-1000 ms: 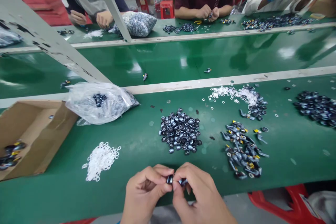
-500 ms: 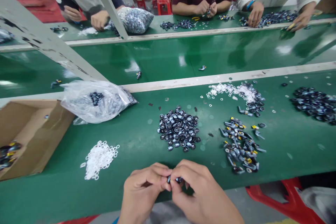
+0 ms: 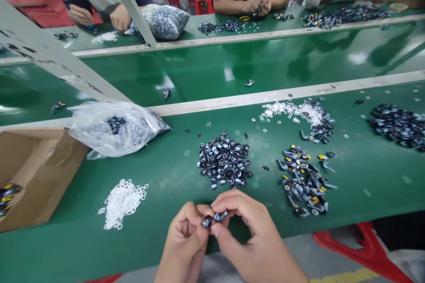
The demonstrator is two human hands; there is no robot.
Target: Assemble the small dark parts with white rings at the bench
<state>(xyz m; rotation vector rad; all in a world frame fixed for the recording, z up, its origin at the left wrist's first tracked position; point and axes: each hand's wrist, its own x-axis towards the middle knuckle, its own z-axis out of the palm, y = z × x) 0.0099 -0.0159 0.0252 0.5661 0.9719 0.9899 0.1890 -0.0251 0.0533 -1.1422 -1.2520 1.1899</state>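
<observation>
Near the front edge of the green bench, my left hand (image 3: 185,241) pinches a small dark round earbud cap (image 3: 206,222). Beside it, my right hand (image 3: 257,236) holds a glossy blue-black stemmed earbud shell (image 3: 221,216) between thumb and fingers. The two pieces are close together; whether they touch I cannot tell. Just beyond my hands lies a heap of round dark caps (image 3: 225,159). To the right is a pile of stemmed shells (image 3: 303,181), some with yellow bits. White rings (image 3: 122,203) are heaped on the left.
A cardboard box (image 3: 63,177) and a clear plastic bag (image 3: 116,135) of parts stand at left. More white rings (image 3: 285,109) and dark parts (image 3: 398,126) lie at right. Across the green belt (image 3: 199,68), other people's hands (image 3: 259,4) work. A red stool (image 3: 360,247) is at lower right.
My hands have turned and opened a little, so the cap and stemmed shell now show more clearly. Across the belt, the right-hand co-worker's hands have lifted off the parts and come together.
</observation>
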